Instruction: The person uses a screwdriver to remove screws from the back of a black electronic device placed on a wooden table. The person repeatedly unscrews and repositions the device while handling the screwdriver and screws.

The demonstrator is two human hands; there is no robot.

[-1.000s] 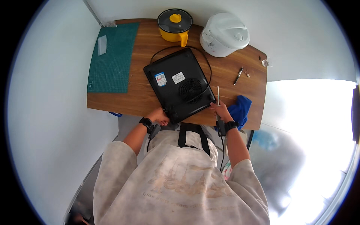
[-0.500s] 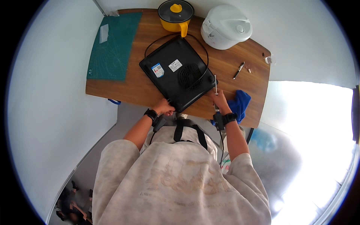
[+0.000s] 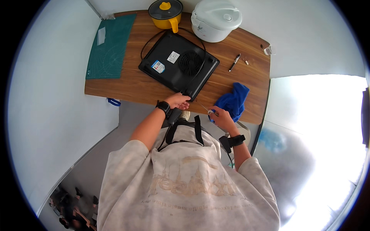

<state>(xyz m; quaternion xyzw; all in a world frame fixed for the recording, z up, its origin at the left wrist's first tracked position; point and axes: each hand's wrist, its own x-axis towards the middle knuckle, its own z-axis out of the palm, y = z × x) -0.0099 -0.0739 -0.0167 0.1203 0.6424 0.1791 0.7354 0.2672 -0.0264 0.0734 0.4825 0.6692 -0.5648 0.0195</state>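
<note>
An induction cooker (image 3: 162, 79) lies underside up on the table, its round fan grille and labels showing. My left hand (image 3: 179, 101) grips its near corner, thumb on top and fingers lower, at the table's front edge. Just right of that corner, my right hand (image 3: 222, 118) is closed round a screwdriver (image 3: 207, 109). Its thin shaft points left and away from me, the tip close to the corner; whether it touches is too small to tell. The cooker's black cord (image 3: 145, 45) loops round its far side and across the grille.
At the back stand a yellow pot (image 3: 165, 21) with a glass lid and a white rice cooker (image 3: 214, 32). A green cutting mat (image 3: 109, 54) covers the left end. A blue cloth (image 3: 232, 101), a pen (image 3: 234, 62) and a small clear cup (image 3: 269, 50) lie on the right.
The induction cooker has turned somewhat counterclockwise, its right corner swinging away from me. My right hand has drawn nearer my body, and the screwdriver has tipped from pointing away to pointing left.
</note>
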